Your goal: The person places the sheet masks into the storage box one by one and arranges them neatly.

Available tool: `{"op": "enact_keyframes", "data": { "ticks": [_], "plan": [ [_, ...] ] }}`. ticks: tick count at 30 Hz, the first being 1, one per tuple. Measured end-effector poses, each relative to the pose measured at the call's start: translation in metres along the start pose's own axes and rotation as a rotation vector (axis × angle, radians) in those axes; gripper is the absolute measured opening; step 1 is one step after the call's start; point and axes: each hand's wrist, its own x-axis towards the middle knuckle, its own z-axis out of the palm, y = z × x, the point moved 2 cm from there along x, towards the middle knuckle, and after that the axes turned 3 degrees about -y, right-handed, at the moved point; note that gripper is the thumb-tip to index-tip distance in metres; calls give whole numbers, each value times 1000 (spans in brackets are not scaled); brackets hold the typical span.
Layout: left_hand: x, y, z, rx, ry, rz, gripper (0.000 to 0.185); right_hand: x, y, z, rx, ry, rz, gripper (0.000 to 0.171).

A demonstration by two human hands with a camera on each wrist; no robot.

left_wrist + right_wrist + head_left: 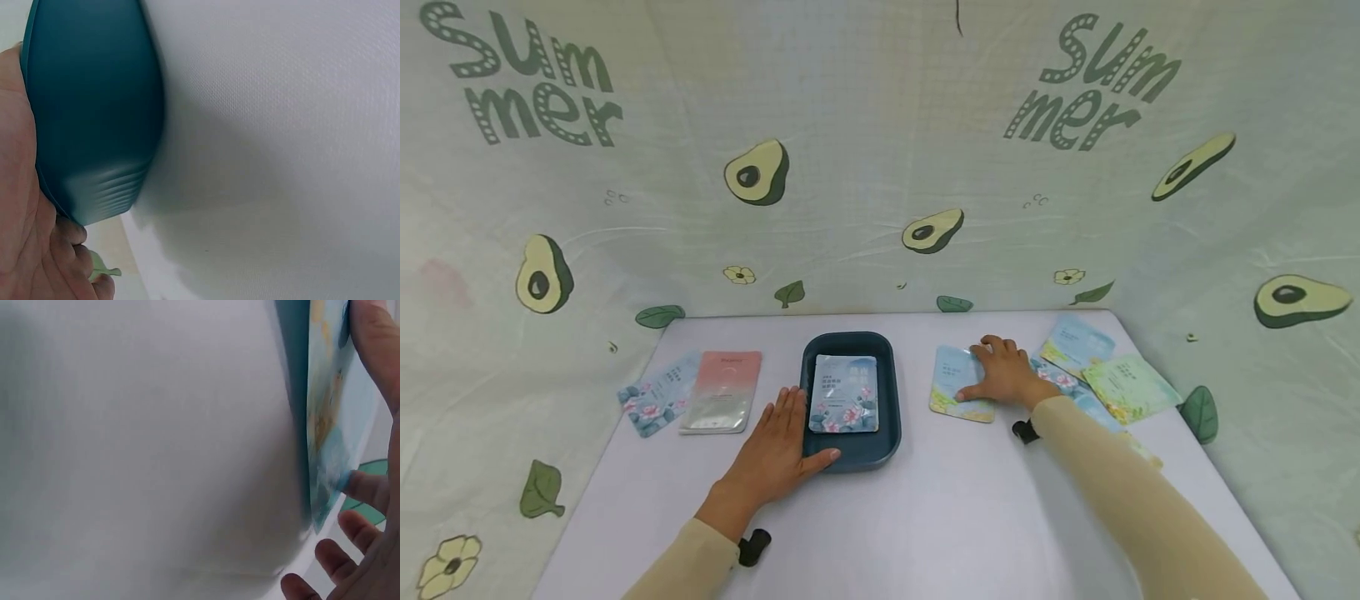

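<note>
A dark blue tray [857, 454] stands mid-table with a blue floral sheet mask packet [846, 394] lying in it. My left hand [778, 450] rests against the tray's left side, fingers straight along the wall and thumb at its front rim. In the left wrist view the palm [19, 187] lies close to the tray wall [94, 94]. To the right of the tray, my right hand [1006, 373] holds a light blue and yellow sheet mask packet [953, 375] between thumb and index finger. The other fingers [334, 559] stay off it in the right wrist view.
On the left lie another blue floral packet [658, 396] and a pink and silver packet [722, 392]. Several blue, floral and green packets [1131, 387] overlap at the right, partly behind the right forearm. A printed cloth backdrop [850, 250] rises behind the table.
</note>
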Motion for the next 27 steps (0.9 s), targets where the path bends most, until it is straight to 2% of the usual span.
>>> {"op": "enact_keyframes", "data": {
  "ticks": [4, 10, 21, 27],
  "plan": [
    [0, 0, 0, 0, 15, 5, 123, 0, -1, 0, 16, 47, -17, 110],
    [0, 0, 0, 2, 18, 8, 122, -4, -12, -2, 8, 194, -58, 105],
    [0, 0, -1, 10, 6, 7, 122, -17, -31, -2, -138, 410, -75, 96],
    [0, 1, -1, -5, 0, 11, 122, -25, -35, 2, -52, 477, -64, 84]
  ]
}}
